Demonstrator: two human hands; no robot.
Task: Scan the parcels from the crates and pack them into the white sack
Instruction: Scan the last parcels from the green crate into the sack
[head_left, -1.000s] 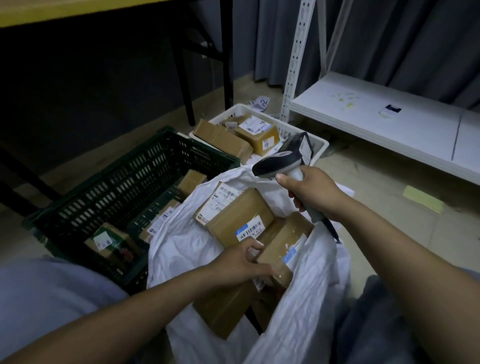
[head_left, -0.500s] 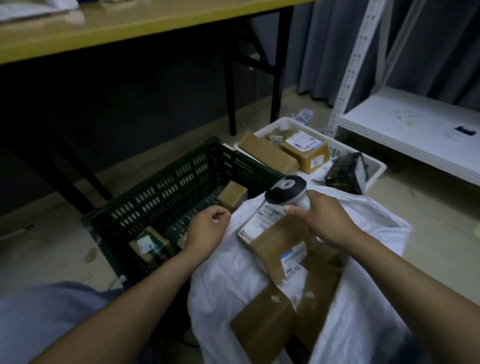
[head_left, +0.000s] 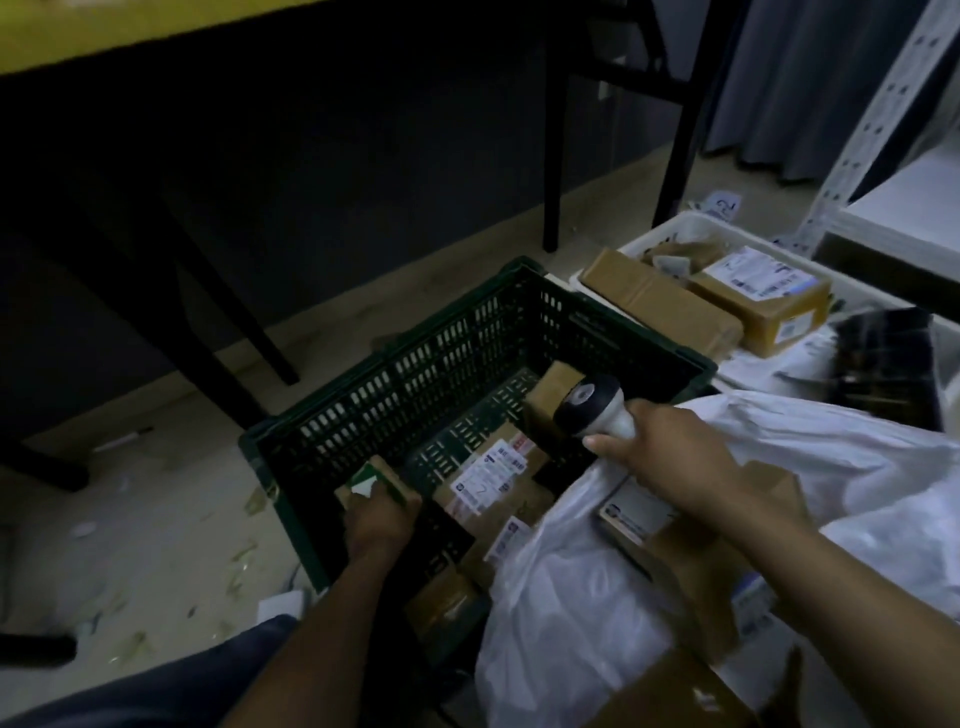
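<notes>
Parcels (head_left: 488, 478) lie in the green crate (head_left: 415, 384); your left grip (head_left: 382, 525) clasps a small green-labelled box (head_left: 373, 486), your right grip (head_left: 670, 457) holds the barcode scanner (head_left: 592, 410) by the white sack (head_left: 571, 597).

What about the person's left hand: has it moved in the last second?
Yes. The left hand left the white woven sack and went left into the dark green slatted plastic crate, where it grips a small green-and-brown parcel.
</notes>
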